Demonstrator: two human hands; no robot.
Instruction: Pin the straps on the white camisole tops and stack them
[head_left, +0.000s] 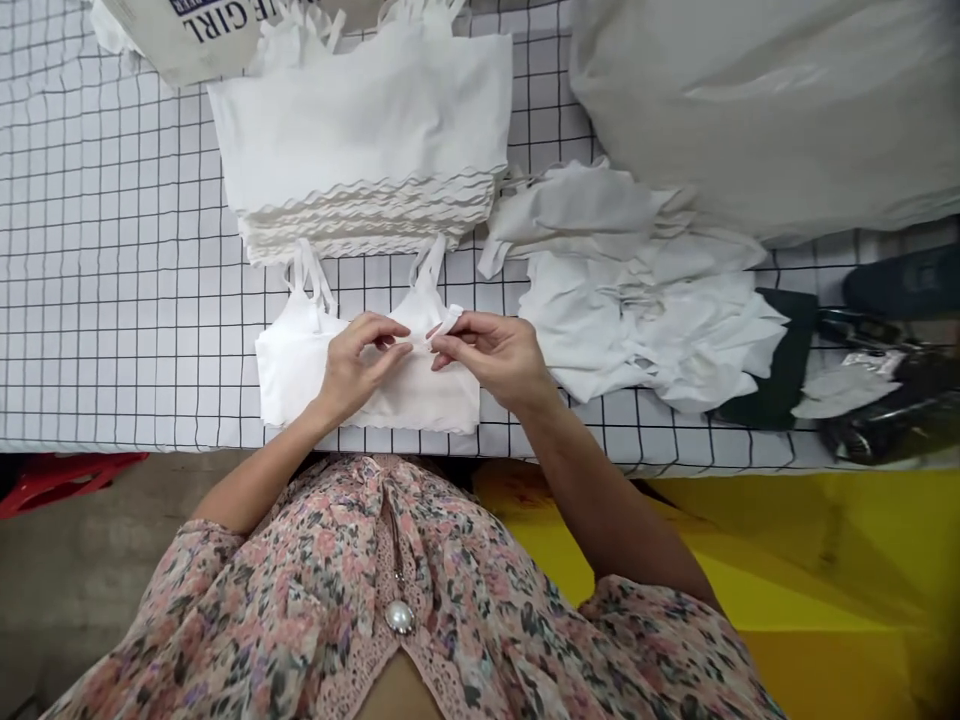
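A white strappy top lies flat near the front edge of the checked table. My left hand rests on its middle with fingers curled, pinching the fabric. My right hand pinches a small white strip or label at the top's right side. The two sets of fingertips almost touch. Just behind the top stands a neat stack of folded white tops.
A loose heap of white garments lies to the right, beside a large pale bag. Dark tools and a black item sit at the far right edge. A printed bag lies at the back left. Yellow surface below.
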